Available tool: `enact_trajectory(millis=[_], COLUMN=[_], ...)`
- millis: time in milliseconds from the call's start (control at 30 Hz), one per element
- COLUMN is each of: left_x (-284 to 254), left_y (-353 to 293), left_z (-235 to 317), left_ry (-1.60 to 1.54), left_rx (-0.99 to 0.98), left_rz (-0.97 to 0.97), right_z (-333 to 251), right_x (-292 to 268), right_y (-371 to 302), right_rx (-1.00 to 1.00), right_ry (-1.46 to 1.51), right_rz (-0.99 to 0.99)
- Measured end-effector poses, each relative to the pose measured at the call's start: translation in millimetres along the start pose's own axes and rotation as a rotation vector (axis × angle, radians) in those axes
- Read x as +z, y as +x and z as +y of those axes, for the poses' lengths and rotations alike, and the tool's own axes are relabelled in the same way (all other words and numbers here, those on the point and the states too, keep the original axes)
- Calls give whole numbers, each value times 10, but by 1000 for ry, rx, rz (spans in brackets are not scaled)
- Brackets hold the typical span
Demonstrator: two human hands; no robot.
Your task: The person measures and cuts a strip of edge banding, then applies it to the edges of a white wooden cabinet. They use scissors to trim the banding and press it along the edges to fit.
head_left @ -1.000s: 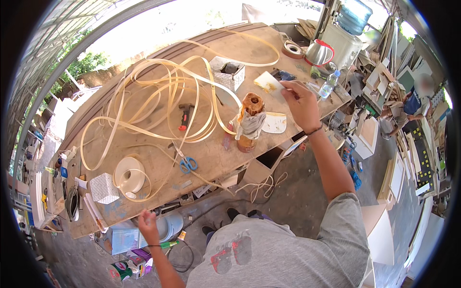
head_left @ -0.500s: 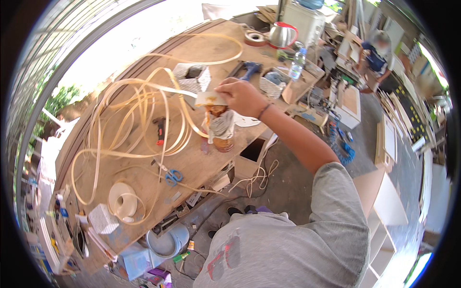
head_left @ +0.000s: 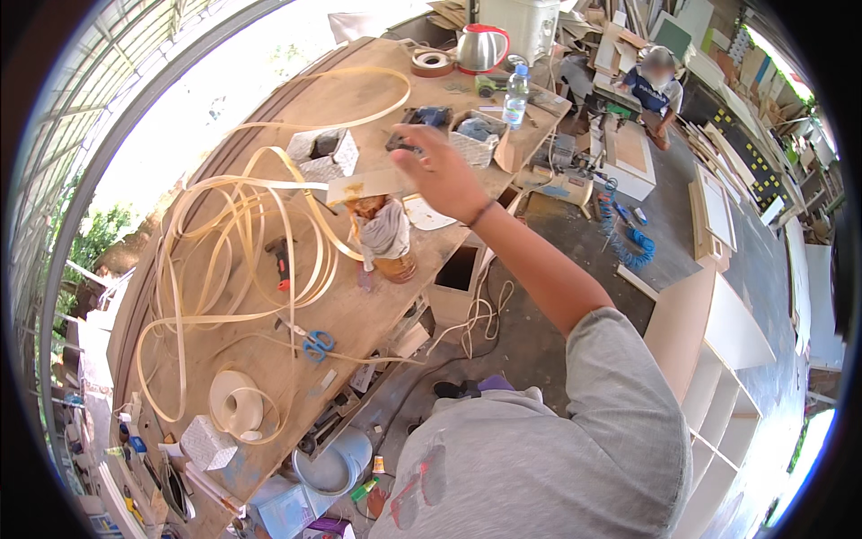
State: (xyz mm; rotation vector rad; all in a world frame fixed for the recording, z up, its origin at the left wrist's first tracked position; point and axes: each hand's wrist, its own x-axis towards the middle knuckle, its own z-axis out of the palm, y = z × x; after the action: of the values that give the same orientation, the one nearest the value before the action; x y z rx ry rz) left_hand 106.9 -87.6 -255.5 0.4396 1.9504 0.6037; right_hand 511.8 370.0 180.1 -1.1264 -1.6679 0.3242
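Note:
My right hand (head_left: pixel 442 177) hovers over the workbench with its fingers parted and nothing in them. Just left of it, a pale flat spreader (head_left: pixel 366 186) stained with brown glue lies across the mouth of a glue jar (head_left: pixel 395 267). Grey cloth (head_left: pixel 386 230) is wrapped round the jar, and brown glue coats its rim. Behind the jar on the right lies a white glue-stained sheet (head_left: pixel 426 214), partly covered by my hand. Loops of pale edge-banding strip (head_left: pixel 335 229) spread over the bench to the left. My left hand is out of view.
Blue scissors (head_left: pixel 317 345), a red-and-black hand tool (head_left: pixel 282 263) and a roll of banding (head_left: pixel 237 403) lie on the workbench (head_left: pixel 368 314). A kettle (head_left: pixel 482 48) and water bottle (head_left: pixel 515 97) stand at its far end. A person (head_left: pixel 655 85) sits far right. A bucket (head_left: pixel 334 463) stands below.
My right hand has let go of the spreader, which now rests on the jar, and its fingers have opened. The view has shifted, so the bench objects appear displaced.

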Motion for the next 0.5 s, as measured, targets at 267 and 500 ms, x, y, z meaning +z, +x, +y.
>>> enact_trajectory(millis=[267,500], left_x=[-138,-301], left_y=[197,489], left_z=[139,292], left_ry=[58,136], left_rx=[31,83], left_rz=[-77,-154], right_z=[239,156], right_x=[624,1128], right_y=[-1094,-1114], right_rx=[421,369], right_ry=[205,31], right_rz=[210,122])
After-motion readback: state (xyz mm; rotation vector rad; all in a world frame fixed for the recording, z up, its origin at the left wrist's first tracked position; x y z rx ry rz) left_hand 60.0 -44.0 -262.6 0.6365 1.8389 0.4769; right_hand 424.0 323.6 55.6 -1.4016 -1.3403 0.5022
